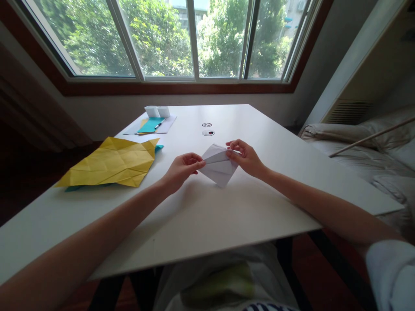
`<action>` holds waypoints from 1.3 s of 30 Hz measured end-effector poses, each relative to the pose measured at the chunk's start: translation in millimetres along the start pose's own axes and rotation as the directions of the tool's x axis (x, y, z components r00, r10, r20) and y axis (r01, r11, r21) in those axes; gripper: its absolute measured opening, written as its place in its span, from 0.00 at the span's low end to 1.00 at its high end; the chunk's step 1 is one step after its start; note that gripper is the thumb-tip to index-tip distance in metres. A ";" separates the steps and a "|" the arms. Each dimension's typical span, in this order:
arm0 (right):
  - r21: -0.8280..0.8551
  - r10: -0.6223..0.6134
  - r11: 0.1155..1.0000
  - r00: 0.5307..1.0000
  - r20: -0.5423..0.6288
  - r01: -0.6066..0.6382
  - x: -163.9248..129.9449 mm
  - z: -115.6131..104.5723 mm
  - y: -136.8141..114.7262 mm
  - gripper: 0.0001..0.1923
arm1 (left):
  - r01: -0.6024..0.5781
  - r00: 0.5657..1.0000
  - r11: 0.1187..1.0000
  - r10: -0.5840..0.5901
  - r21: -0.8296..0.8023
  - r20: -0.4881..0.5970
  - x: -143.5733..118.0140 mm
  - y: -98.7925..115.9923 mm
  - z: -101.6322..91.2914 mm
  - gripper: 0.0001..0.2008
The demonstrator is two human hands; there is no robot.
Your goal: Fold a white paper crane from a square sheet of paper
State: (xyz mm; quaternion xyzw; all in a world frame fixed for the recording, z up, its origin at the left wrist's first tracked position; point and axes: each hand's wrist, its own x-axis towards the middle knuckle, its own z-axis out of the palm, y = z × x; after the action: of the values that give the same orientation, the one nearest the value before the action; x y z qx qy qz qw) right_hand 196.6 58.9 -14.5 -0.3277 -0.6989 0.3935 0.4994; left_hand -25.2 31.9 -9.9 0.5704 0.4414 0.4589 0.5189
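- At your far left, the yellow sheet (113, 162) lies spread over a teal sheet (81, 188); it carries a grid of creases but is open, and neither hand is on it.
- Toward the middle, your white paper (218, 169) looks partway folded: creases cross it and a flap runs along its upper part (I can't count the layers from here). That flap appears not to lie flat, so pressing it down seems undone; how many folds remain, I can't tell.
- Your left hand (183, 170) has thumb and forefinger clamped on the paper's left corner, so the paper extends rightward from those tips.
- Between your two hands, the paper sits tilted over the white table (194, 233), one corner pointing down toward you; whether that corner touches the tabletop isn't clear.
- Your right hand (248, 159) pinches the paper's upper right edge by the flap, thumb on the near side, other fingers bent beyond the edge; the lower corner hangs free of both hands.
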 end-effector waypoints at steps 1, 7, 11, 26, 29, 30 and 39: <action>0.030 0.039 0.999 0.999 0.004 -0.039 0.3 0.0 0.3 0.14 | -0.019 1.000 1.000 0.019 -0.008 -0.006 0.1 -0.1 0.2 0.14; 0.133 0.422 0.889 0.896 0.138 -0.439 1.3 -5.0 -3.3 0.24 | -0.117 0.993 0.993 0.117 0.000 -0.027 -1.2 0.4 0.3 0.16; 0.132 0.434 0.853 0.826 0.359 -0.505 1.6 -10.1 -5.2 0.20 | -0.133 0.990 0.990 0.135 0.053 -0.036 -1.0 0.2 -1.4 0.18; 0.193 0.356 0.894 0.902 0.244 -0.405 2.3 -13.2 9.4 0.21 | 0.014 1.000 0.999 -0.013 0.043 -0.020 0.4 3.0 -4.2 0.18; 0.178 0.315 0.918 0.925 0.214 -0.354 3.4 -13.5 7.9 0.21 | -0.002 1.000 0.989 -0.001 0.146 0.020 0.3 5.4 -7.0 0.16; 0.163 0.287 0.933 0.937 0.201 -0.321 3.7 -13.6 6.1 0.20 | -0.028 0.999 0.983 0.022 0.182 0.030 0.1 6.8 -8.0 0.15; -0.440 -0.344 0.783 0.896 0.281 0.439 -2.5 -23.0 -16.3 0.07 | -0.528 0.810 0.523 0.548 0.670 0.211 -7.8 26.5 -16.0 0.09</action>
State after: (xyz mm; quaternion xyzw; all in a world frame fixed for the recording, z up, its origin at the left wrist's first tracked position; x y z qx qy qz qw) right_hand 218.3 54.2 3.1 -0.2532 -0.8717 0.1181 0.4027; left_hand -41.7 25.4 16.7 0.8243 0.3902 0.4004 0.0893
